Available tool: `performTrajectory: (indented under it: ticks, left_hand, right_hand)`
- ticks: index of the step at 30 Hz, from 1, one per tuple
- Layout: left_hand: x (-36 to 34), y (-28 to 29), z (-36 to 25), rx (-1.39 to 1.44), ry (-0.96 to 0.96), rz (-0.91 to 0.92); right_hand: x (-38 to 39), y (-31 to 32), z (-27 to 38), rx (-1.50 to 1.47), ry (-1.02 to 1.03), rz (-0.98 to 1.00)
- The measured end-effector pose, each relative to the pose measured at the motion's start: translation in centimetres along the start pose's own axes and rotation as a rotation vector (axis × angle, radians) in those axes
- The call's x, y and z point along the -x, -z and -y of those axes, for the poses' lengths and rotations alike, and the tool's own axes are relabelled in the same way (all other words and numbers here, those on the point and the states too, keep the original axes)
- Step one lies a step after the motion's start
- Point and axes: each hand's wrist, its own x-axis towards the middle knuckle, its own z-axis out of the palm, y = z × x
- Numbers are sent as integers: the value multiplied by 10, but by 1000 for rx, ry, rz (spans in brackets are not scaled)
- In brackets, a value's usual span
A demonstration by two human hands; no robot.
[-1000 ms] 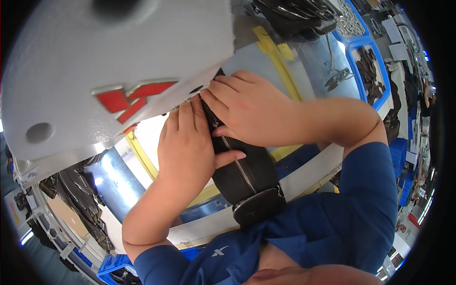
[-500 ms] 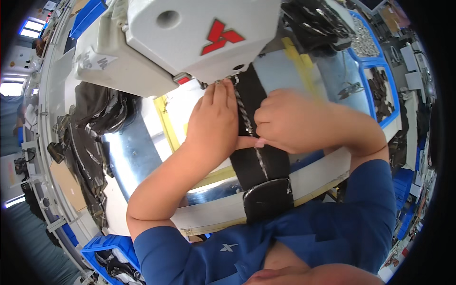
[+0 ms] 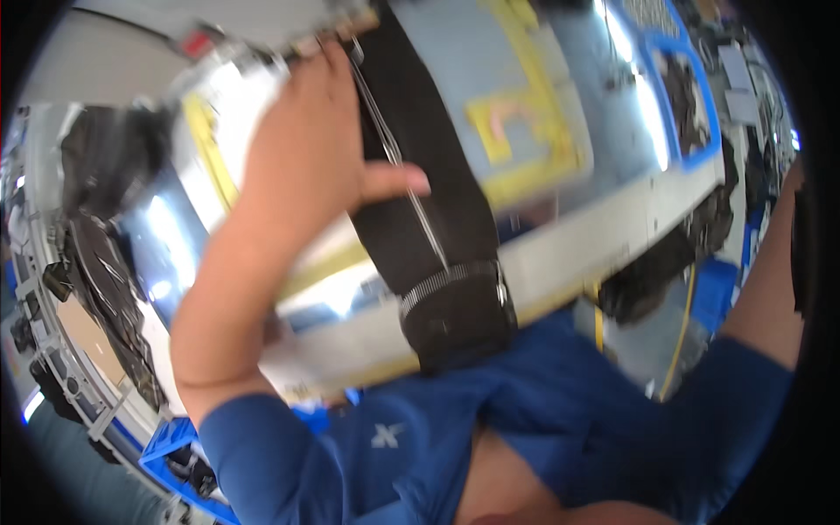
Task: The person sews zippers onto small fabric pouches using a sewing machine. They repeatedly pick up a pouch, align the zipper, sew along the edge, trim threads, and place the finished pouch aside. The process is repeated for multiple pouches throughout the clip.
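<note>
A long black fabric strip with a zipper (image 3: 435, 157) runs from under the machine down over the table's front edge to my lap. My left hand (image 3: 308, 131) lies flat along its left side, fingers stretched toward the machine and thumb reaching across the zipper. Near the strip's lower end, a curved zipper crosses a black rounded panel (image 3: 459, 311). The white sewing machine (image 3: 105, 61) stands at the top left, blurred and cut off. My right arm (image 3: 770, 271) reaches out to the far right edge, where its hand is out of sight.
Blue bins (image 3: 713, 131) hold dark pieces at the right. Yellow tape (image 3: 525, 175) marks the plate right of the strip. Dark fabric pieces (image 3: 109, 157) are piled at the left, and a blue crate (image 3: 171, 437) stands low at the left.
My right hand has left the strip and swung away to the right, out of view. My left hand stays on the fabric. The whole view has shifted and blurred.
</note>
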Motion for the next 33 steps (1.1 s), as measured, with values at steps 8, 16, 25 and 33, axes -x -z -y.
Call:
performTrajectory:
  ticks: [8,16,25,33]
  left_hand:
    - [-15,17,6,-54,-31,41]
    - [-18,13,4,-60,-37,47]
    - [-17,11,8,-79,-45,46]
    - [-16,22,0,93,-86,-36]
  right_hand:
    - [38,12,43,27,-98,-267]
    - [42,95,51,36,-76,-1423]
    - [43,-31,-191,196,-956,-835]
    - [26,9,-134,217,-975,-1076]
